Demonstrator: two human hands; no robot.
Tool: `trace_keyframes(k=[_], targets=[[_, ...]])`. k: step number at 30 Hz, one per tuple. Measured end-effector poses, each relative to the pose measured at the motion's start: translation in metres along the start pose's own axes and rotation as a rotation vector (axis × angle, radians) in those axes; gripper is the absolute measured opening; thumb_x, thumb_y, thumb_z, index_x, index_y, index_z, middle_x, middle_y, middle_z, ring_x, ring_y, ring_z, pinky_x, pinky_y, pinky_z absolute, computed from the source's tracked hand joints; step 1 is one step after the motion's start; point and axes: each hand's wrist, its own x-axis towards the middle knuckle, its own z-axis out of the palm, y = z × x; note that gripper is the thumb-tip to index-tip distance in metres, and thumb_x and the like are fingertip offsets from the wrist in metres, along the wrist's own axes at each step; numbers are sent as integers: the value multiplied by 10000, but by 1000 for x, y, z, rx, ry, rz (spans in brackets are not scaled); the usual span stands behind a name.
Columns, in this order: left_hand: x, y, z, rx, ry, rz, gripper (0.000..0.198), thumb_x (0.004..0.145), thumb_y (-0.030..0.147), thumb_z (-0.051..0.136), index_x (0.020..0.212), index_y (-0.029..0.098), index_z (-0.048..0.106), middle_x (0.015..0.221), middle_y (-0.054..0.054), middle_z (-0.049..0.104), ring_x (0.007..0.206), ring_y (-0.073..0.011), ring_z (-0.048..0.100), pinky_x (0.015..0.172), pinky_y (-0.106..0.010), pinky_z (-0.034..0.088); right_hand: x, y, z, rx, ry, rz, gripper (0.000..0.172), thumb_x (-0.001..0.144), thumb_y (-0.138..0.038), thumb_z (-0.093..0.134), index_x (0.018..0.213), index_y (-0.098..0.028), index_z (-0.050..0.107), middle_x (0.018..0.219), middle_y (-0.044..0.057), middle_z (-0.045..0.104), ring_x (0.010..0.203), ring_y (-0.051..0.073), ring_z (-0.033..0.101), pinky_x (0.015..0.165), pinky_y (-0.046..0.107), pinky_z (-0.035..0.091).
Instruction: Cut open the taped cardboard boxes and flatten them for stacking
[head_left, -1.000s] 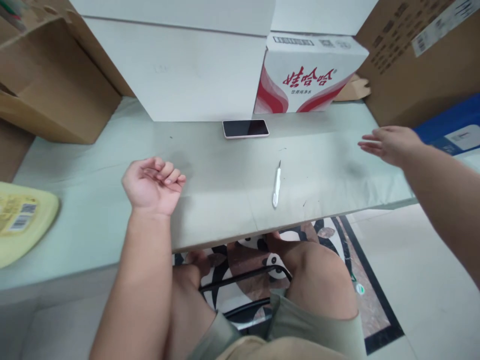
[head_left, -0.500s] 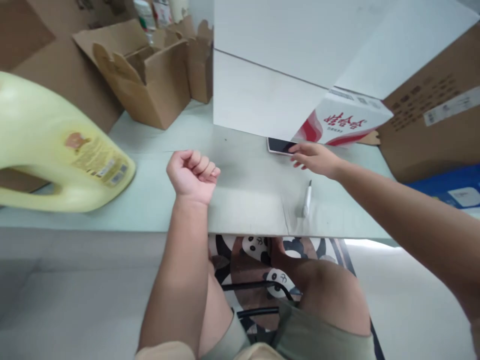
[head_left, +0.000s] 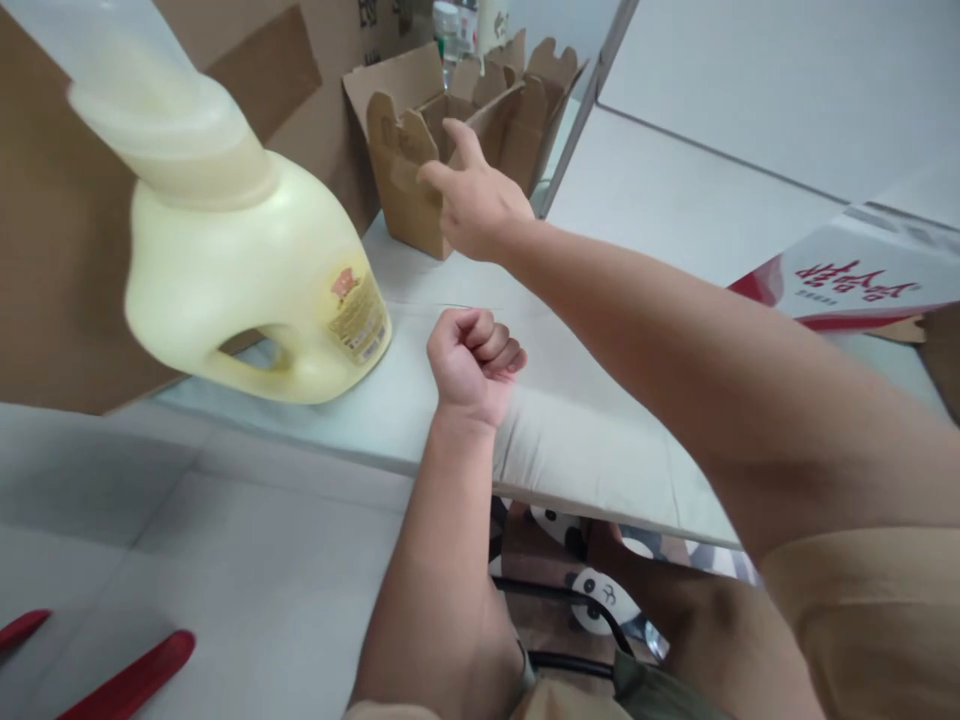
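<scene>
My left hand [head_left: 472, 365] rests on the pale table [head_left: 585, 440] as a closed fist, with nothing visible in it. My right hand [head_left: 472, 195] reaches across my body to the far left, fingers spread and empty, just in front of an open brown cardboard box [head_left: 416, 165]. A large pale yellow jug [head_left: 240, 270] with a handle and a label stands on the table, left of my left fist.
A big white box [head_left: 712, 160] and a red-and-white printed carton [head_left: 847, 285] stand at the back right. Brown cardboard [head_left: 52, 250] rises behind the jug. Red objects [head_left: 127, 680] lie on the floor at lower left. My knees and a panda-print mat [head_left: 600, 590] show under the table.
My view swung left. My right hand left the phone area at the right and crossed over to the open cardboard box. My left fist stayed put on the table.
</scene>
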Motion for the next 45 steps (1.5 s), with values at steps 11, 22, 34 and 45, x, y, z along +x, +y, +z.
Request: trace_keyframes(k=[11,22,34,45], targets=[[1,7,-5,27,381,543,394,945,126,392,574,200,282,549,50,184,441,-91,191,497,-230,275,-85,44,16,359,288,108,203,982,-167,531,1107,-229,679,1211,53,731,1048,209,703,975,353,582],[6,-55,13,373,-12,494,411,1043,377,346,893,215,692,980,-70,749,1090,-222,728,950,-316,573,-371,71,23,524,906,123,325,892,-553,725,856,-282,549,863,23,568,812,231,613,724,400,474],[35,-124,15,898,-268,707,482,918,667,680,981,206,806,1012,-61,758,959,-196,698,930,-301,539,-414,100,50,897,873,519,814,888,-706,688,1548,-408,316,1423,97,594,1303,325,637,1082,525,552],[36,-146,19,835,-313,611,414,800,576,865,963,198,822,965,-57,791,767,-128,672,747,-256,530,-423,103,52,1095,1081,264,579,933,-673,664,1432,-488,437,1366,20,645,1171,266,701,980,486,636]])
